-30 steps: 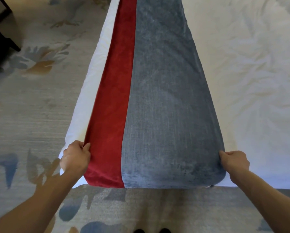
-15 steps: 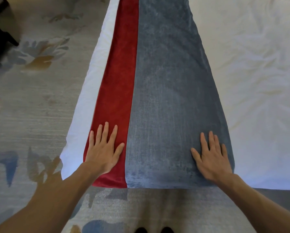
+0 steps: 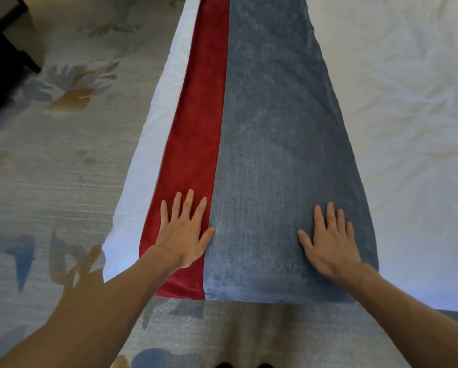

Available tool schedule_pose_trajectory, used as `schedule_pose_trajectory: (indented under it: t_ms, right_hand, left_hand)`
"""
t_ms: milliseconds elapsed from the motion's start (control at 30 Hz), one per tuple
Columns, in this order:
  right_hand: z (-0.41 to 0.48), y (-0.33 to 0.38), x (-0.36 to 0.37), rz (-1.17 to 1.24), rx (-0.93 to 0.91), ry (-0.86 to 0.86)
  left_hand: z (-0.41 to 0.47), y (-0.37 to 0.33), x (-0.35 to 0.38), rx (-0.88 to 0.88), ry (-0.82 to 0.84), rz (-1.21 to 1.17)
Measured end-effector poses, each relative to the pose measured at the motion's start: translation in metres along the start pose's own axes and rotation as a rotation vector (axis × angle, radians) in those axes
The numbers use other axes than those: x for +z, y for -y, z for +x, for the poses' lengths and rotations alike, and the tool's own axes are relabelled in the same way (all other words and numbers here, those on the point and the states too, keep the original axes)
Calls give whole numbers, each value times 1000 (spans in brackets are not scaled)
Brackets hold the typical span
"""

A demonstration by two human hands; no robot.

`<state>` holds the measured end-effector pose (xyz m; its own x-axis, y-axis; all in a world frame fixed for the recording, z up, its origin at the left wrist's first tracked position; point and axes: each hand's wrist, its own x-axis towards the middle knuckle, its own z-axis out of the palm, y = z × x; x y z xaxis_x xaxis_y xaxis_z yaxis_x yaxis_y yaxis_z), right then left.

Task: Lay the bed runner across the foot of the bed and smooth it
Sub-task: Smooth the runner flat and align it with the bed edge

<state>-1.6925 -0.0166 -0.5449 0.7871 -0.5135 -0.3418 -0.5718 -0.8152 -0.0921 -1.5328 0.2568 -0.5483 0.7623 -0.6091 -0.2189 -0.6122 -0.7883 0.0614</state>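
Note:
The bed runner point(image 3: 270, 134) lies flat along the edge of the bed, a wide grey-blue band with a red stripe down its left side. It stretches away from me out of the top of the frame. My left hand point(image 3: 184, 232) rests palm down on the red stripe near the runner's close end, fingers spread, thumb touching the grey part. On the grey band near its right edge, my right hand point(image 3: 328, 240) presses flat with fingers apart. Neither hand holds anything. The white bed sheet point(image 3: 408, 115) spreads out to the right of the runner.
A narrow strip of white sheet point(image 3: 143, 187) shows left of the red stripe at the bed's edge. Patterned carpet point(image 3: 53, 168) covers the floor to the left and below. Dark furniture point(image 3: 2, 57) stands at the top left. My shoe tips show at the bottom edge.
A second ago both hands gripped the runner's near corners. They let go, flattened onto the cloth, and since half a second ago have slid a little further up the runner.

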Motion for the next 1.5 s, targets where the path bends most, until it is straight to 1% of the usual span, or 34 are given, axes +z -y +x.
schedule_pose_trajectory:
  t_ms: [100, 200, 267, 367, 500, 600, 700, 800, 833, 933, 1067, 1133, 1233, 1300, 1367, 1500]
  right_hand:
    - [-1, 14, -14, 25, -14, -45]
    - [-2, 26, -26, 46, -63, -52]
    - [-4, 33, -32, 66, -85, -35]
    - [-7, 43, -37, 94, -96, -3]
    - [-15, 50, -30, 129, -84, 89]
    - [-18, 51, -23, 120, -74, 149]
    - [-14, 55, -18, 110, -51, 142]
    - [-14, 64, -11, 124, 8, 103]
    - [-16, 67, -9, 127, 32, 87]
    - [-15, 85, -5, 177, 155, 38]
    - [-9, 114, -3, 231, 335, -22]
    - [-9, 127, 0, 254, 409, -70]
    - [-6, 148, 2, 280, 501, -128]
    - [-5, 161, 3, 314, 556, -171]
    - [-6, 172, 4, 358, 592, -207]
    - [-12, 194, 5, 400, 618, -212]
  left_hand:
    - [5, -9, -16, 33, -54, -32]
    - [15, -19, -30, 58, -53, -35]
    - [21, -26, -37, 53, -13, -66]
    - [28, -33, -42, 74, 53, -51]
    - [36, -42, -43, 115, 176, -17]
    - [37, -45, -41, 89, 267, -47]
    - [35, -45, -39, 83, 280, -52]
    - [39, -43, -40, 103, 258, -2]
    - [39, -43, -40, 126, 245, 39]
    - [48, -33, -44, 289, 156, 171]
    - [89, -18, -51, 577, 39, 174]
    - [110, -16, -54, 662, 24, 163]
    - [133, -5, -52, 799, 42, 237]
    - [142, 1, -50, 848, 29, 283]
    - [141, 2, -46, 868, 27, 276]
    - [140, 2, -41, 865, 22, 244]
